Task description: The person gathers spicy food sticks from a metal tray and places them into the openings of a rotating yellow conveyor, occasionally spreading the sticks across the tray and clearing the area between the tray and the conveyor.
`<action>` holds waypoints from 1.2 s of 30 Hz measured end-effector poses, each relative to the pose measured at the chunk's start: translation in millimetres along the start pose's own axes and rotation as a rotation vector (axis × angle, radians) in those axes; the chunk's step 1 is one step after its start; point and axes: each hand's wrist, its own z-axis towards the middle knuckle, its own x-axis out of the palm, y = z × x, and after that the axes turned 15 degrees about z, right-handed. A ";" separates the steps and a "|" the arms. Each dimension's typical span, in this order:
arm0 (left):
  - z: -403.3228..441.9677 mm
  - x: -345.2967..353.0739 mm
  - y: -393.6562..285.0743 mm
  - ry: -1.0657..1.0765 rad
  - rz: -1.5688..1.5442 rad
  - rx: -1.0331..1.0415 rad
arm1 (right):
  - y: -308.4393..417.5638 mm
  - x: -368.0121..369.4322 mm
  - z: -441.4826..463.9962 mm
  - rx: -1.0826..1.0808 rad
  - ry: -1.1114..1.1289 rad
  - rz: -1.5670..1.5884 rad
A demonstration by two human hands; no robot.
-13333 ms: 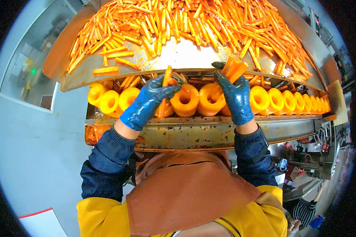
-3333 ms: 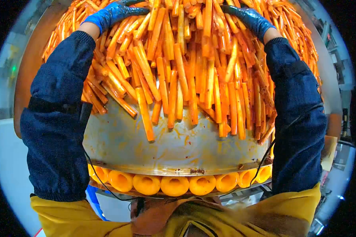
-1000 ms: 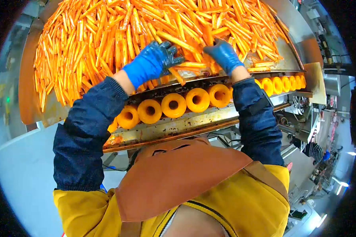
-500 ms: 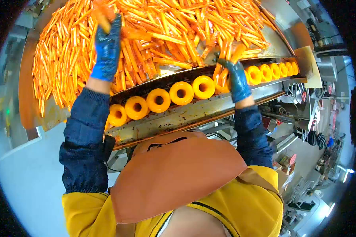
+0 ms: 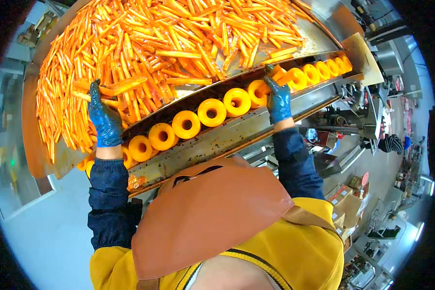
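Note:
My left hand (image 5: 105, 123), in a blue glove dark with sauce, is at the near left edge of the pile of oily orange food strips (image 5: 193, 29). Its fingers are closed around a few strips (image 5: 128, 85) that stick out on both sides. My right hand (image 5: 279, 102), gloved the same way, is over the row of yellow rings with round holes (image 5: 211, 112). Between its thumb and fingers, orange strips (image 5: 277, 73) show at one ring; how far they reach into it is hidden.
The rings sit in a metal trough (image 5: 198, 142) along the near side of the tray, with sauce and crumbs on its ledge. A pale board (image 5: 365, 60) stands at the right end. Cardboard boxes (image 5: 343, 203) and another person in striped clothing (image 5: 390, 143) are farther right.
My left hand has come down and left from over the pile, strips still in it. My right hand has lowered slightly toward the rings, and fewer strips show in it.

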 end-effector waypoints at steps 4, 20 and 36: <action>-7.2 -11.5 -4.4 0.060 -0.073 -0.073 | -3.2 1.4 -0.1 0.659 0.056 0.194; -43.0 -26.9 -73.4 0.087 -0.610 -0.451 | 91.6 48.1 -8.6 0.137 0.024 0.035; -117.4 31.8 -86.3 0.733 -0.674 -0.611 | 91.4 34.3 -5.5 0.731 -0.073 0.825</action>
